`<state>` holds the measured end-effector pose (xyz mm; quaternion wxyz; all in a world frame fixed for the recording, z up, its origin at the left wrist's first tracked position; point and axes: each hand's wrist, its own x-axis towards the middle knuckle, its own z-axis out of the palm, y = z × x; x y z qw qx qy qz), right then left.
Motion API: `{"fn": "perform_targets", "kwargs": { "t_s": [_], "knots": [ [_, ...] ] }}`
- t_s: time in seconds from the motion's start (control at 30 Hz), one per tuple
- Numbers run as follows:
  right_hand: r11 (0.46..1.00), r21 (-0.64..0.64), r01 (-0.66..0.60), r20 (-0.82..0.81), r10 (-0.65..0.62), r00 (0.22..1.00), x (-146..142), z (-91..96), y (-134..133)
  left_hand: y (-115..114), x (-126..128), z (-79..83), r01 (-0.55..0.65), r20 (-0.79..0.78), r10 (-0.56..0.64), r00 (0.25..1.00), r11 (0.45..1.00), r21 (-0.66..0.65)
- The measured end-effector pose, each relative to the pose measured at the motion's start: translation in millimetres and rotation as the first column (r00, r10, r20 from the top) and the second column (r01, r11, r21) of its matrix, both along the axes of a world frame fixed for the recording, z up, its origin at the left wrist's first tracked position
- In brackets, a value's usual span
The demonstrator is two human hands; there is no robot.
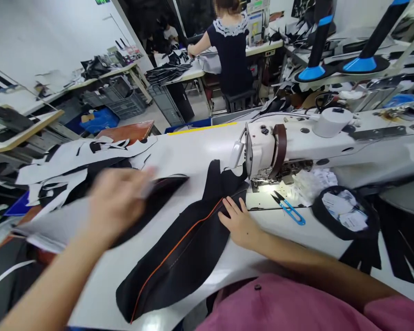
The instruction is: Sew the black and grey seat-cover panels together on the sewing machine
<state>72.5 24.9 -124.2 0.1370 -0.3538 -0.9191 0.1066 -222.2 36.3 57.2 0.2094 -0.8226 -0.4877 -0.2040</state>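
My right hand (241, 226) lies flat with fingers spread on a black fabric panel (189, 250). An orange line runs along the panel's length, and its far end reaches the needle area of the white sewing machine (262, 149). My left hand (119, 202), smeared by motion, is to the left over the table. Its curled fingers appear to pinch the edge of a second black fabric piece (165, 191), partly hidden beneath the hand. Blue-handled thread snips (290, 209) rest on the machine bed, right of my right hand.
White-backed and black cut pieces (65, 172) pile up at the left. A round black container (345, 212) holding white labels stands right of the snips. Two black thread cones (319, 50) rise behind the machine. Beyond it, a person (231, 55) sits at another table.
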Motion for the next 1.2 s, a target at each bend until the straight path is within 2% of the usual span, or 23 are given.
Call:
{"fn": "perform_targets", "kwargs": {
  "t_s": [0.03, 0.07, 0.1, 0.2, 0.27, 0.37, 0.43, 0.5, 0.6, 0.7, 0.77, 0.83, 1.0, 1.13, 1.2],
  "knots": [
    [1.0, -0.018, -0.009, 0.004, 0.009, 1.0, 2, 3.1, 0, 7, 28, -20.0, 0.155, -0.129, -0.16, 0.979, 0.987, -0.048],
    [0.999, -0.029, -0.016, 0.004, 0.016, 1.0, 4, 5.5, 0, 13, 57, -40.6, 0.299, -0.216, -0.324, 0.921, 0.944, -0.138],
    [0.999, -0.038, -0.018, 0.003, 0.018, 1.0, 7, 7.2, 0, 18, 84, -60.7, 0.363, -0.22, -0.4, 0.89, 0.913, -0.188],
    [0.997, -0.079, -0.019, 0.004, 0.019, 1.0, 24, 9.9, 3, 28, 140, -108.6, 0.403, -0.126, -0.47, 0.874, 0.844, -0.355],
    [0.992, -0.109, -0.06, 0.002, 0.061, 0.998, 39, 11.5, 5, 28, 156, -124.1, 0.392, -0.018, -0.456, 0.89, 0.784, -0.48],
    [0.979, -0.123, -0.165, -0.03, 0.162, 0.986, 57, 13.9, 8, 23, 165, -127.1, 0.371, 0.203, -0.315, 0.927, 0.703, -0.607],
    [0.972, -0.111, -0.206, -0.048, 0.202, 0.978, 63, 13.8, 8, 21, 174, -126.2, 0.351, 0.331, -0.173, 0.928, 0.707, -0.614],
    [0.972, -0.104, -0.21, -0.047, 0.206, 0.977, 64, 12.0, 7, 22, 187, -130.1, 0.329, 0.363, -0.12, 0.924, 0.736, -0.591],
    [0.975, -0.124, -0.185, -0.05, 0.18, 0.982, 63, 8.7, 4, 33, 201, -143.2, 0.301, 0.244, -0.19, 0.951, 0.754, -0.584],
    [0.974, -0.128, -0.184, -0.075, 0.176, 0.982, 63, 8.0, 2, 48, 197, -151.2, 0.243, 0.151, -0.191, 0.97, 0.778, -0.58],
    [0.975, -0.122, -0.187, -0.084, 0.177, 0.981, 64, 8.2, 3, 56, 190, -150.9, 0.25, 0.148, -0.201, 0.968, 0.781, -0.572],
    [0.976, -0.122, -0.178, -0.084, 0.168, 0.982, 64, 8.0, 3, 60, 185, -149.2, 0.299, 0.17, -0.246, 0.954, 0.763, -0.573],
    [0.975, -0.135, -0.178, -0.078, 0.168, 0.983, 63, 6.4, 4, 56, 194, -151.6, 0.373, 0.181, -0.328, 0.927, 0.761, -0.531],
    [0.976, -0.139, -0.165, -0.11, 0.151, 0.982, 63, 8.1, 4, 55, 198, -152.0, 0.357, 0.184, -0.307, 0.934, 0.772, -0.526],
    [0.978, -0.142, -0.154, -0.119, 0.137, 0.983, 64, 9.5, 4, 56, 196, -150.5, 0.362, 0.197, -0.304, 0.932, 0.76, -0.54]
  ]
}}
